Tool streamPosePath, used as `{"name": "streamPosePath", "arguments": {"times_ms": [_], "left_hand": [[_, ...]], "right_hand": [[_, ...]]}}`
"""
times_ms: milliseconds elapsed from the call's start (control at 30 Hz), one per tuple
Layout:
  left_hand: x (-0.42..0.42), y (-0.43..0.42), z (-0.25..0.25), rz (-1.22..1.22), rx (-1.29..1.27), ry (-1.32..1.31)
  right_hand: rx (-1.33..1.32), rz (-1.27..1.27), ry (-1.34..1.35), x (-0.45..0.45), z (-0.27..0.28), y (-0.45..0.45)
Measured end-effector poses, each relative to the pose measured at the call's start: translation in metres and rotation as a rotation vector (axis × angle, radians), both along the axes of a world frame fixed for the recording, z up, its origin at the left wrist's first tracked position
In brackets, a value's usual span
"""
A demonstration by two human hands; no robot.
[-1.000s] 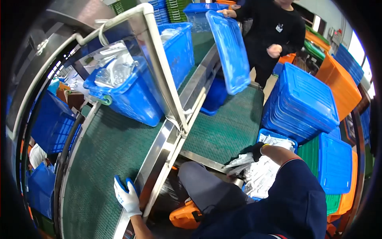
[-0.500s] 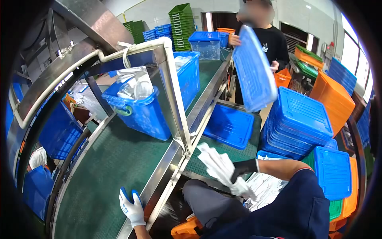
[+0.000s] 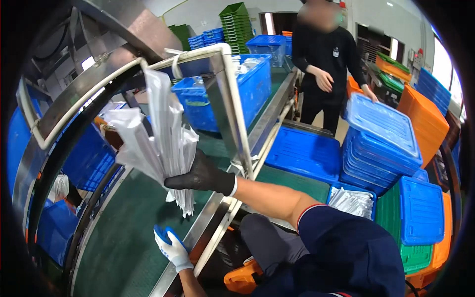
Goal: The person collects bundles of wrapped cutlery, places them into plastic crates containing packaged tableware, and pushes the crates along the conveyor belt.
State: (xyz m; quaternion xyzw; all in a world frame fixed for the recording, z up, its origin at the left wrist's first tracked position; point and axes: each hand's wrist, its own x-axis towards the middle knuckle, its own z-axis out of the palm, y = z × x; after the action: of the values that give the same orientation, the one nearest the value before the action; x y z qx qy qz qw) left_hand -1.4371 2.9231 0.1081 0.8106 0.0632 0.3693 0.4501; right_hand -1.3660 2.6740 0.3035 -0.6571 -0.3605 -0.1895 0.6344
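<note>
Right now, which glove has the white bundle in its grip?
The black right-hand glove; the white-and-blue left-hand glove holds nothing.

Blue bins (image 3: pixel 255 89) on green belt (image 3: pixel 118 232)

Room above green belt (image 3: pixel 118 237), metal post (image 3: pixel 223 111) alongside

The packets (image 3: pixel 170 133) are white, the right glove (image 3: pixel 203 174) black, the belt (image 3: pixel 121 237) green.
</note>
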Motion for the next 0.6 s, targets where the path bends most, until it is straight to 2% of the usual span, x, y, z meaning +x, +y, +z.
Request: {"name": "streamPosePath", "arguments": {"times_ms": [100, 167, 267, 300, 400, 467, 500, 567, 600], "left_hand": [[0.002, -0.003, -0.002, 0.032, -0.12, -0.098], [0.001, -0.002, -0.002, 0.034, -0.107, -0.094], [0.002, 0.0, -0.009, -0.016, -0.114, -0.144], [0.0, -0.002, -0.006, -0.009, -0.113, -0.14], [-0.008, -0.003, 0.004, -0.008, -0.11, -0.136], [-0.011, 0.002, 0.004, -0.177, -0.213, -0.181], [-0.02, 0.004, 0.015, -0.35, -0.329, -0.145], [-0.048, -0.013, 0.051, -0.59, -0.427, -0.092], [-0.066, -0.028, 0.074, -0.625, -0.393, 0.009]], "right_hand": [[-0.005, -0.003, -0.1, 0.033, -0.053, 0.032], [-0.071, 0.058, 0.037, 0.064, -0.107, 0.056], [-0.247, 0.01, 0.061, 0.074, -0.103, 0.065], [-0.24, -0.082, -0.031, 0.074, -0.097, 0.072], [-0.164, -0.034, 0.031, 0.057, -0.073, 0.083], [-0.14, 0.141, 0.091, 0.036, -0.06, 0.081], [-0.143, 0.237, 0.124, 0.026, -0.057, 0.079], [-0.01, 0.409, 0.297, -0.013, -0.046, 0.08], [0.064, 0.488, 0.425, -0.031, -0.047, 0.08]]}}
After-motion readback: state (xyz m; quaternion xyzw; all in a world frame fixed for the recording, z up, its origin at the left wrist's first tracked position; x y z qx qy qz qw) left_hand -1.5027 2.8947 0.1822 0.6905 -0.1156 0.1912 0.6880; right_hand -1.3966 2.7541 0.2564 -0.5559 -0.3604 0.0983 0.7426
